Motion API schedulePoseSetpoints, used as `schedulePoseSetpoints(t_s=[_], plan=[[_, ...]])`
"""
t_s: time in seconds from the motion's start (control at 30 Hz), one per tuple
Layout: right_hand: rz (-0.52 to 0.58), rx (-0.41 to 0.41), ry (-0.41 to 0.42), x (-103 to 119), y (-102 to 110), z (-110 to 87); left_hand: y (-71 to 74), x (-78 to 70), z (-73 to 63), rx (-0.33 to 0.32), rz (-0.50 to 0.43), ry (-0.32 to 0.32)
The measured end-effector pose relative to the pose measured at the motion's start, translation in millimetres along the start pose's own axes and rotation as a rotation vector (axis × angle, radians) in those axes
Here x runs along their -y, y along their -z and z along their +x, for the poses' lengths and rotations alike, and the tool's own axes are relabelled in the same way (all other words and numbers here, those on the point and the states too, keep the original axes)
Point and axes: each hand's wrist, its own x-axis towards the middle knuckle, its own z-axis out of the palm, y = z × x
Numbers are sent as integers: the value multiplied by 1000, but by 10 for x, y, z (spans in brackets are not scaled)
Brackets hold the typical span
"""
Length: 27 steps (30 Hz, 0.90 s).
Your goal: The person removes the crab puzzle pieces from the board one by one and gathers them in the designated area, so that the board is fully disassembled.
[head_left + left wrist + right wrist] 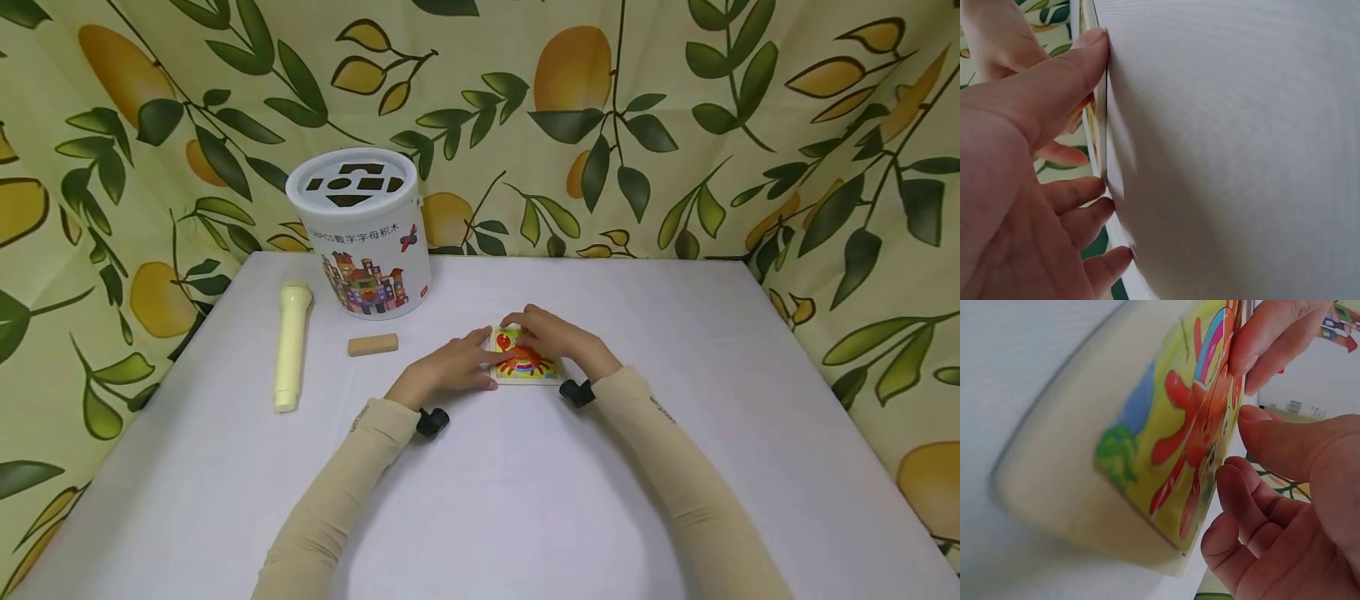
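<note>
A small crab puzzle (527, 367) in a pale wooden frame lies flat on the table, with seams across its picture in the right wrist view. My left hand (453, 364) is at its left side, fingers spread and fairly straight. One finger reaches over the crab, and the thumb (1088, 56) rests against the frame's edge. My right hand (558, 335) arches over the far right part of the picture. Its thumb (1272, 434) and bent fingers touch or nearly touch the surface; whether a piece is between them is hidden.
A white bucket (375, 271) with shaped holes in its lid stands at the back left. Beside it lie a cream-coloured flashlight-shaped stick (291, 346) and a wooden block (372, 344). White cloth covers the table (480, 500); a leaf-patterned curtain (480, 125) hangs behind.
</note>
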Motion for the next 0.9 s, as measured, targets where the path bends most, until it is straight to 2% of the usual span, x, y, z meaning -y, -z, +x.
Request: schedulePoseSetpoints(t_s=[0.13, 0.43, 0.9], plan=[[5, 19, -4, 31, -8, 30, -7, 6, 4, 3, -18, -13], [-19, 50, -15, 23, -24, 80, -91, 117, 38, -120, -113, -79], [-58, 82, -47, 61, -28, 123, -127, 149, 45, -150, -136, -70]])
